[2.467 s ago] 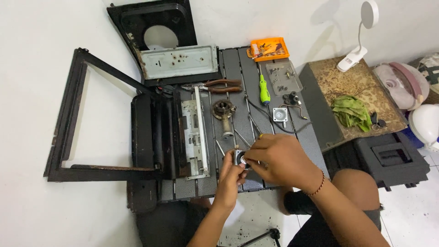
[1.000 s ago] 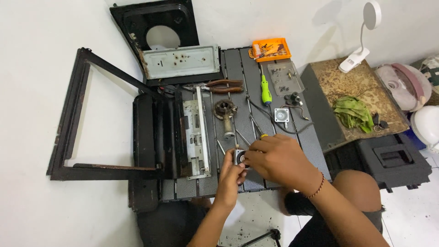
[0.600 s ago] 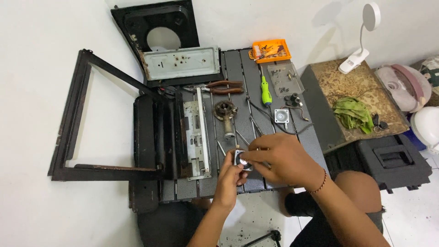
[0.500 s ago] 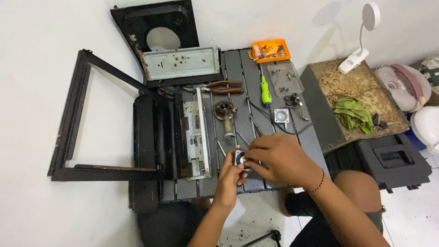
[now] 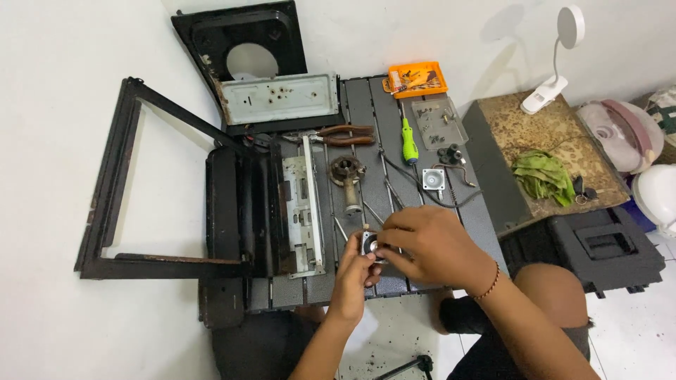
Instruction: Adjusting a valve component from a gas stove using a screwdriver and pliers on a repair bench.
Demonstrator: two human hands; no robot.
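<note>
A small squarish metal part, grey with a dark round centre, sits between both hands just above the near edge of the dark ribbed tabletop; its round face looks up toward the camera, and it is too small and too covered to show any long axis. The left hand pinches it from below with curled fingers, and the right hand closes over its right side, fingertips on it. Beyond lie a rusty round burner with its tube pointing toward the person, a green-handled screwdriver, red-handled pliers and an orange plastic case.
</note>
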